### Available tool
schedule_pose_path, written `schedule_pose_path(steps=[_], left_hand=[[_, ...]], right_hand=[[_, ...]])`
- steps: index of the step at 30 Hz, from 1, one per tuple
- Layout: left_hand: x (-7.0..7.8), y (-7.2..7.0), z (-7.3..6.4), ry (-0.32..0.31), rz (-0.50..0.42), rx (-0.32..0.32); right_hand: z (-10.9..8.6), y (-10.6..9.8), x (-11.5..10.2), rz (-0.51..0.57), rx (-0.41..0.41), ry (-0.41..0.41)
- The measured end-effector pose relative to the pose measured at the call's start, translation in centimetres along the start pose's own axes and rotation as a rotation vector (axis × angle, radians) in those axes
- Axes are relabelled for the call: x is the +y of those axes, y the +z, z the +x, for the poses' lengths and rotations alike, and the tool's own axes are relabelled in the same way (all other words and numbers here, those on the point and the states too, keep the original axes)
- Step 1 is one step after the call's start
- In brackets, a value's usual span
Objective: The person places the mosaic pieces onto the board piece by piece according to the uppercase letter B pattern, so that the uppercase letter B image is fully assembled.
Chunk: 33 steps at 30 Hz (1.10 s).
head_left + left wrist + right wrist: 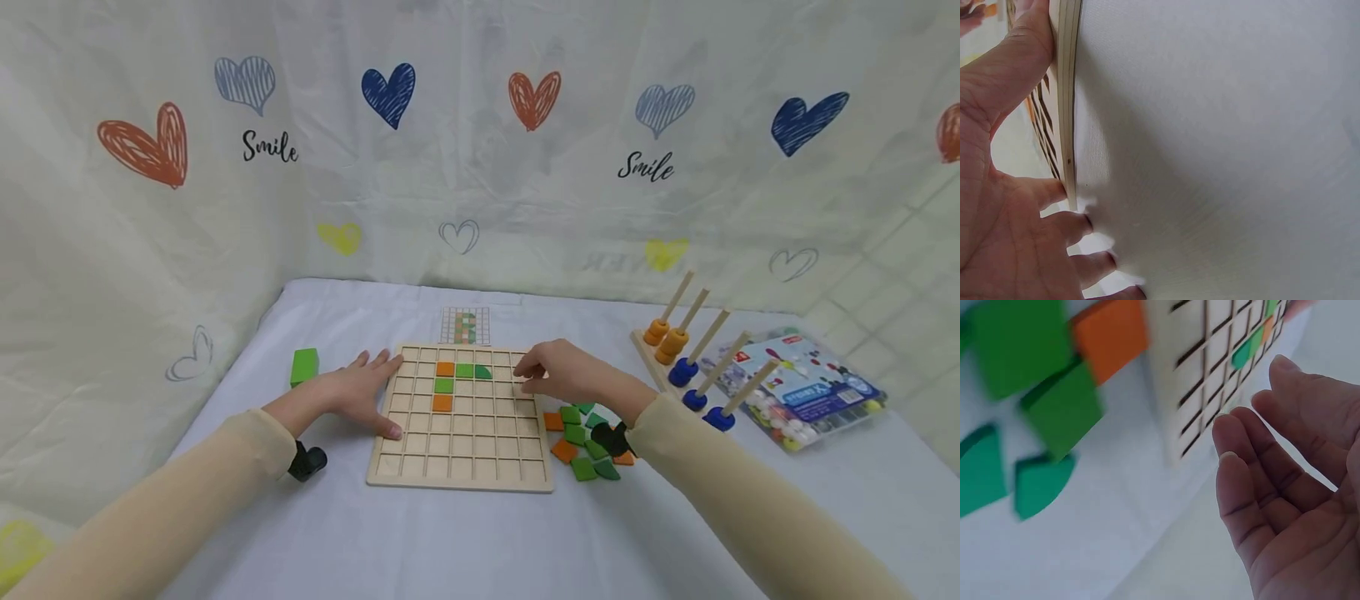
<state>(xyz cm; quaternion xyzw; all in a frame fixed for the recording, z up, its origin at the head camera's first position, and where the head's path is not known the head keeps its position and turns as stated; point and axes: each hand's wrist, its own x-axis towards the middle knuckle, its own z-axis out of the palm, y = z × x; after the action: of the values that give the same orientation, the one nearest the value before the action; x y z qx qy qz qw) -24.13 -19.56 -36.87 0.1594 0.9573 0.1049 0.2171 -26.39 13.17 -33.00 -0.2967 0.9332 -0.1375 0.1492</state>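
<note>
A wooden grid board (pixel 461 458) lies on the white cloth. In its upper left part are two orange square tiles (pixel 442 403), two green square tiles (pixel 443 386) and a dark green rounded tile (pixel 483 372). My left hand (pixel 358 392) rests at the board's left edge, fingers spread, its thumb on the frame in the left wrist view. Over the board's upper right edge hovers my right hand (pixel 566 371). Its fingers are loosely bent, and no tile shows between them in the right wrist view.
Loose green and orange tiles (pixel 574 434) lie right of the board. Behind it is a pattern card (pixel 465 325); a green block (pixel 304 367) stands left. Farther right are a peg stand (pixel 645 350) with orange and blue beads and a clear plastic box (pixel 810 383).
</note>
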Motion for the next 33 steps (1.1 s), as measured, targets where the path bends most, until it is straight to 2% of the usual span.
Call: schedule_pose_path(steps=[4, 8, 12, 18, 22, 29, 33], left_hand=[[-0.1, 0.0, 0.0, -0.008, 0.001, 0.0], [0.0, 0.0, 0.0, -0.009, -0.003, 0.0], [0.0, 0.0, -0.1, -0.007, -0.006, -0.003], [0.1, -0.1, -0.1, 0.0, -0.008, -0.001], [0.1, 0.0, -0.1, 0.001, -0.007, 0.0], [0.0, 0.1, 0.0, 0.0, -0.012, -0.001], [0.1, 0.1, 0.0, 0.003, -0.008, -0.001]], right_hand=[[-1.0, -0.1, 2.2, -0.004, 0.003, 0.061], [-1.8, 0.4, 3.2, 0.016, -0.032, 0.109], [-2.4, 1.2, 3.4, 0.034, -0.058, 0.104], [-2.9, 2.2, 3.5, 0.043, -0.048, 0.093], [-3.0, 2.5, 3.5, 0.062, -0.052, 0.106], [-3.2, 2.7, 3.4, 0.03, -0.047, 0.092], [-3.3, 2.7, 3.3, 0.021, -0.045, 0.116]])
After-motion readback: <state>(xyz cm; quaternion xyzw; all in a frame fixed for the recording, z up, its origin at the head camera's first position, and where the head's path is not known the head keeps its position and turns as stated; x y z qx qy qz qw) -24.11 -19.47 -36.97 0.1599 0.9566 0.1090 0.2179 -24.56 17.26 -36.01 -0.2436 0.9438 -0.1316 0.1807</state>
